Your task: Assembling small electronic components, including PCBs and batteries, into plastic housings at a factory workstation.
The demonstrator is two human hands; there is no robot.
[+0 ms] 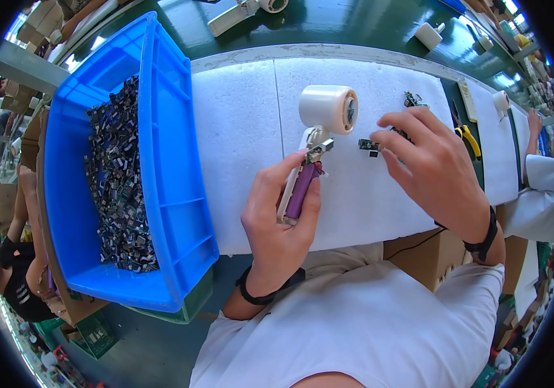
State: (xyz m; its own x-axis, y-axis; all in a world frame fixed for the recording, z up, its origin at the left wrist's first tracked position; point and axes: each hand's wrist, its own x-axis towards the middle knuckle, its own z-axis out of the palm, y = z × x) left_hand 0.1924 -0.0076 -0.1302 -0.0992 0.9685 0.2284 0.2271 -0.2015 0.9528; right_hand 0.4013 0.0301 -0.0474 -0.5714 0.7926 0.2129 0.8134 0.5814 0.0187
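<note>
White device [321, 108], one, in left fingers [281, 169]; one purple cell [300, 191].

the head-worn fisheye looks down, near the white mat [238, 129].

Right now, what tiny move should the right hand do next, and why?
Perhaps the right hand should pinch the small green circuit board on the white foam sheet: its fingertips are right beside it, though I can't tell whether they touch. Meanwhile, the left hand holds the white round-headed fan, its handle open, showing a purple cylindrical battery.
</note>
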